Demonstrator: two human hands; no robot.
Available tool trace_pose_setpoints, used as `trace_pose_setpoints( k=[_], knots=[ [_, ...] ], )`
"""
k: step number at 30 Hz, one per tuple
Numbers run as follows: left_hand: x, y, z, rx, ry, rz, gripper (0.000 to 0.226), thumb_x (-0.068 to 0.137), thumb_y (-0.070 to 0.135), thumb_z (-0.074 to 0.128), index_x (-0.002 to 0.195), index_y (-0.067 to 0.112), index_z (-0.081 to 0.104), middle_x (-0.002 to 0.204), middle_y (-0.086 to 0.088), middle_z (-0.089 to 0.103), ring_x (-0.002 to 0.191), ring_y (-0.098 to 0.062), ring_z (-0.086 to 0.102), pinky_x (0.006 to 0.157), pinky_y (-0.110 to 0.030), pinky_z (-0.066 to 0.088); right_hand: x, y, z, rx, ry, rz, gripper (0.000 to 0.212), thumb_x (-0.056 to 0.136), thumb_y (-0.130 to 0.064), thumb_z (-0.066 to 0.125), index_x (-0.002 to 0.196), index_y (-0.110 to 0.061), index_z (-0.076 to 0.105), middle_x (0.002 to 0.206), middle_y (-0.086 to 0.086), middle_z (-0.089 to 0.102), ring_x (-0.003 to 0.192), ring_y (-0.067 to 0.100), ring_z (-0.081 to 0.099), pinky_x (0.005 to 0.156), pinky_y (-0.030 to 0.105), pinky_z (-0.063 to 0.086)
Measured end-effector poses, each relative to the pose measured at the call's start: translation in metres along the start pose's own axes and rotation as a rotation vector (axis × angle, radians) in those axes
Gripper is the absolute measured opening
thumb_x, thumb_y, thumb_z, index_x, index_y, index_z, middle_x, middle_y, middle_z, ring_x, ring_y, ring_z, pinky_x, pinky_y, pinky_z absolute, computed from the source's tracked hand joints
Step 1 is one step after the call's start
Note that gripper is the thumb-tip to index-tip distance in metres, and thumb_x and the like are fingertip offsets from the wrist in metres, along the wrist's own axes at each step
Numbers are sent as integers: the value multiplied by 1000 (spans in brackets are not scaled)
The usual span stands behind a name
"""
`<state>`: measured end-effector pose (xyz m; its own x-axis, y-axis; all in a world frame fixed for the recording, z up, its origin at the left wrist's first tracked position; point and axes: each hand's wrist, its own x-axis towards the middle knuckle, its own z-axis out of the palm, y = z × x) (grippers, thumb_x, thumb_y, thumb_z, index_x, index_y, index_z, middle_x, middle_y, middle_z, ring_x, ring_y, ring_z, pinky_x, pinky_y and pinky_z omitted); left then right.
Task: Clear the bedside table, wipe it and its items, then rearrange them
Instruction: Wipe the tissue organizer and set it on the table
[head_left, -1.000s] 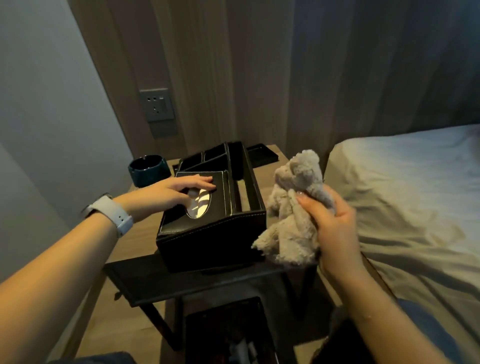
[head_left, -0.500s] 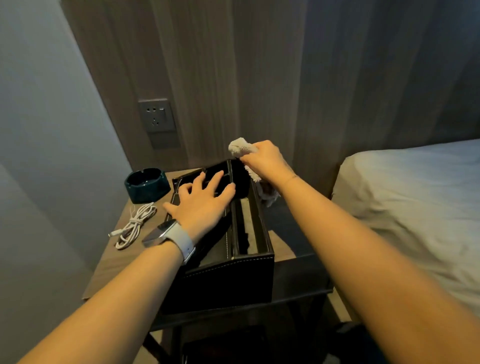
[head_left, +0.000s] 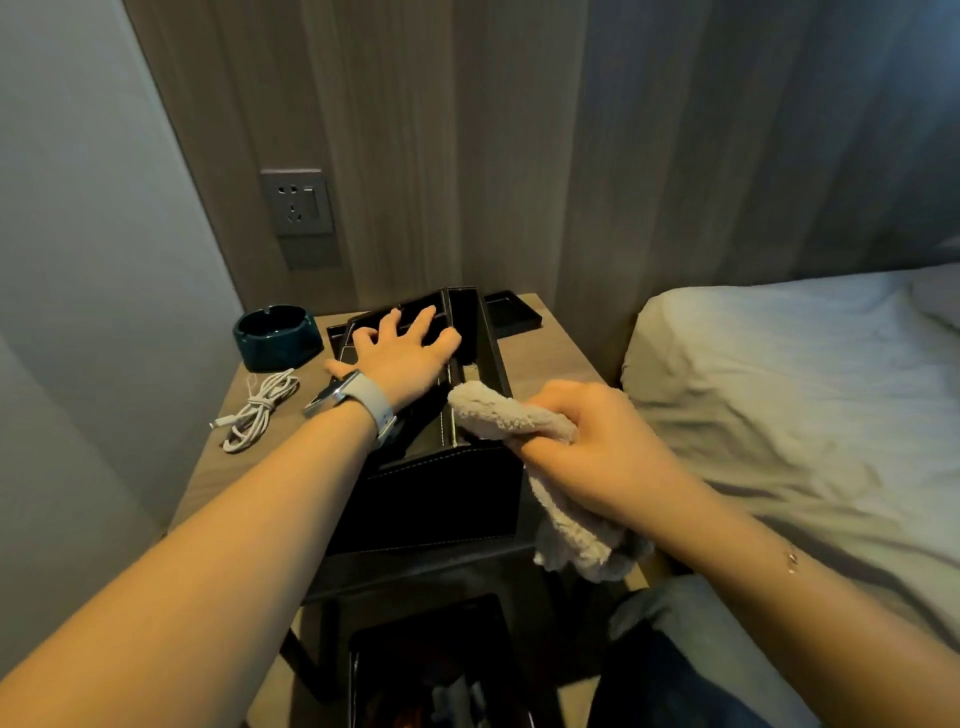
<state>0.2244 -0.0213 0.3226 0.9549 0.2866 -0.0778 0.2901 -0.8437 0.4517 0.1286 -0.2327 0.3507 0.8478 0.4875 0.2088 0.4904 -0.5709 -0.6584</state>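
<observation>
The left hand (head_left: 402, 353) lies flat and open on the black box (head_left: 441, 467), which stands at the front edge of the surface (head_left: 545, 358). The right hand (head_left: 597, 447) grips a cloth (head_left: 498, 413) on the box's right rim.

Wooden bedside table (head_left: 550, 358), black organizer box (head_left: 441, 488), ashtray (head_left: 275, 338), coiled cable (head_left: 260, 410), tray (head_left: 511, 314)

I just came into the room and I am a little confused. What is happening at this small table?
A person is cleaning the things on the bedside table. The left hand lies flat on top of a black organizer box and steadies it. The right hand grips a beige cloth and presses it against the box's near right edge. A dark green ashtray and a coiled white cable sit on the table, left of the box, and a small black tray sits behind it.
</observation>
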Motion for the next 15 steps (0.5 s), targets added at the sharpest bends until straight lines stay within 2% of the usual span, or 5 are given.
trace_pose_setpoints(
  k=[4,8,11,13,15],
  knots=[
    [-6,-4,-10,101,-109,116,61,93,68,22,149,50,8,161,13,-6,147,-32,-9,111,-65,-6,-6,4,-12,118,164,-40,13,83,-12,65,78,-22,70,78,-7,61,74,5,57,69,28,47],
    [-5,-23,-19,176,-122,308,53,96,60,13,147,46,7,162,6,-1,149,-22,-5,115,-43,2,4,7,11,-160,125,-67,21,90,-20,56,105,-26,69,89,-7,54,80,7,52,65,21,38],
    [9,-41,-14,90,-37,334,57,95,62,26,149,45,16,161,1,15,147,-31,10,118,-47,10,-4,-6,-4,-175,-58,-38,13,88,-20,59,84,-29,68,81,-7,60,76,10,57,65,28,45],
    [14,-47,-10,74,18,341,56,98,51,38,150,39,23,157,-3,27,143,-35,21,116,-49,19,8,-17,-29,-125,-149,40,12,86,-19,63,76,-17,70,77,5,68,77,18,64,72,38,51],
    [15,-48,-9,70,78,339,55,97,44,44,149,37,28,151,-5,39,136,-35,32,111,-48,29,43,-24,-48,-133,1,68,11,82,-15,63,75,-11,70,70,8,67,71,21,63,67,36,50]
  ],
)
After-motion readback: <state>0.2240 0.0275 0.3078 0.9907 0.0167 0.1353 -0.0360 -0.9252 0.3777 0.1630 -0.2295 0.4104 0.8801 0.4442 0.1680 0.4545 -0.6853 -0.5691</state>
